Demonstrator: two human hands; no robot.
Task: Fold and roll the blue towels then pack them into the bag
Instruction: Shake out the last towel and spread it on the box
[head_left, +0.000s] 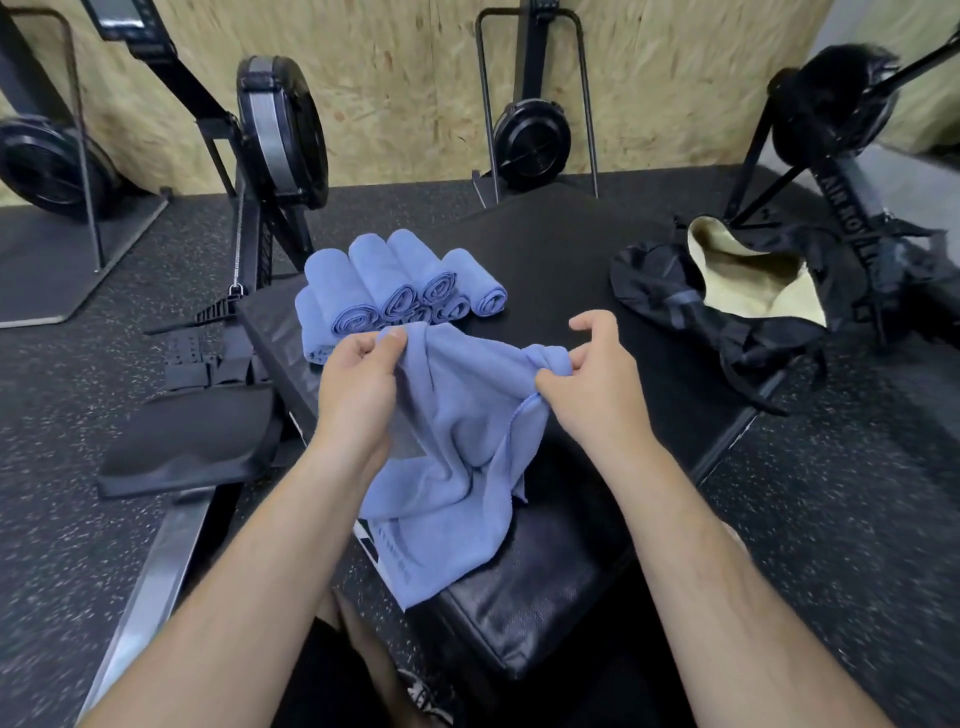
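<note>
Blue towel (452, 441) hangs crumpled between my hands above the black padded block (545, 249). It is soft and finely napped, and its lower end drapes over the block's near edge. My left hand (358, 379) pinches an upper edge and my right hand (587, 374) grips a bunched corner. Tightly rolled towels (395, 291) lie stacked behind. The black bag (727, 291) gapes open at right, its pale lining showing.

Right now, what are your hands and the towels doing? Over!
Left hand and right hand both pinch the loose towel, unfolded, hanging over the black box. Rolled towels stacked behind. Bag open at right, nothing blocking it.
</note>
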